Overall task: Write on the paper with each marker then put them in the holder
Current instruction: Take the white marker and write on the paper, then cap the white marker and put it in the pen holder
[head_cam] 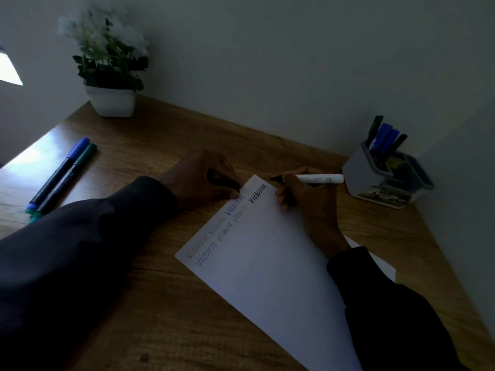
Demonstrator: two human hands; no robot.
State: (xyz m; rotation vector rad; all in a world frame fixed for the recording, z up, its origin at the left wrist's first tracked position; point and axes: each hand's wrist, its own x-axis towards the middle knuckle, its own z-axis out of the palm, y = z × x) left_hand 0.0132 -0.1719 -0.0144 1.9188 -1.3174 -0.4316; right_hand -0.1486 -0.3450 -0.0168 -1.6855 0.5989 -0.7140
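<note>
A white sheet of paper (267, 263) lies on the wooden desk with several lines of handwriting along its far edge. My right hand (302, 202) grips a white marker (320, 178) with a black tip, its tip lifted just past the paper's far corner. My left hand (203, 178) holds a black cap (223, 180) and rests at the paper's top edge. A grey holder (385, 178) at the right carries several blue and dark markers. Two markers, a blue one (60, 172) and a green one (68, 178), lie at the left of the desk.
A white pot with a flowering plant (112, 100) stands at the back left corner. The wall runs close behind the desk and along its right side. The desk (150, 303) has a wood-grain top.
</note>
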